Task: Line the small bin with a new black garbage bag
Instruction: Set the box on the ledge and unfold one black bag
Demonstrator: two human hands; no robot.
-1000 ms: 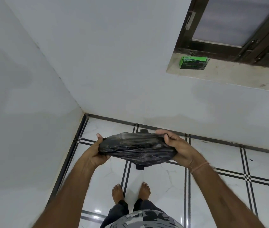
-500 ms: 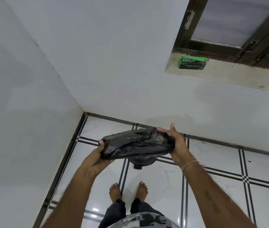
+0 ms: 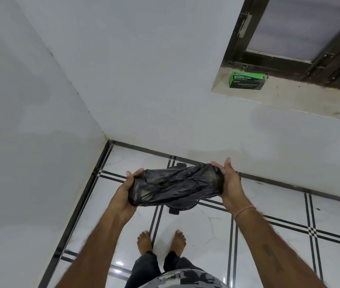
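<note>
Both hands, left hand (image 3: pixel 126 194) and right hand (image 3: pixel 228 181), grip the bunched black garbage bag (image 3: pixel 175 187) above the small bin (image 3: pixel 182 206); better find the mouth, spread it wide, then lower it centred.

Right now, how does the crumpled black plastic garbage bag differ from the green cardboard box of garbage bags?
The crumpled black plastic garbage bag is soft and wrinkled; the green cardboard box is rigid and rectangular. The bag is stretched between the left hand and right hand above the floor; the box rests untouched on the window ledge. Both concern bin liners.
</note>
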